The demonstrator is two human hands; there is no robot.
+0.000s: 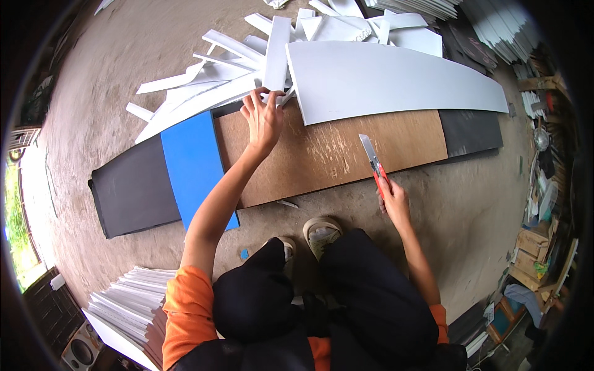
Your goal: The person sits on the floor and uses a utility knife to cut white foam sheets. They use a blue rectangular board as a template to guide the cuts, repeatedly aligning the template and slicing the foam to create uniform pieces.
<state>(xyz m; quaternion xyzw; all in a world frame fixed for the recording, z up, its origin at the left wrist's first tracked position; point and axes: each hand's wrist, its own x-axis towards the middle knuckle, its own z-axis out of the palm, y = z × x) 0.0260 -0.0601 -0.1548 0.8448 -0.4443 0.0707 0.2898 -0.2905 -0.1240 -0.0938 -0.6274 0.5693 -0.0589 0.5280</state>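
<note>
My right hand (394, 201) is wrapped round the red handle of a utility knife (374, 164). Its long blade is slid out and points away from me, over a worn brown wooden board (337, 148). Above the board's far edge, the bent fingers of my left hand (263, 120) close on the near end of a narrow white strip (277, 52); the exact grip is partly hidden. To the right of that hand, a large white sheet (396, 80) with a curved far edge overlaps the board. A blue sheet (193, 164) lies across the board's left part.
White offcuts (210, 83) are heaped on the floor beyond the board. Black sheets (133, 188) stick out at its left end. A stack of white sheets (133, 303) stands at lower left. Wooden crates (532, 247) and clutter line the right side. My feet are close to the board's near edge.
</note>
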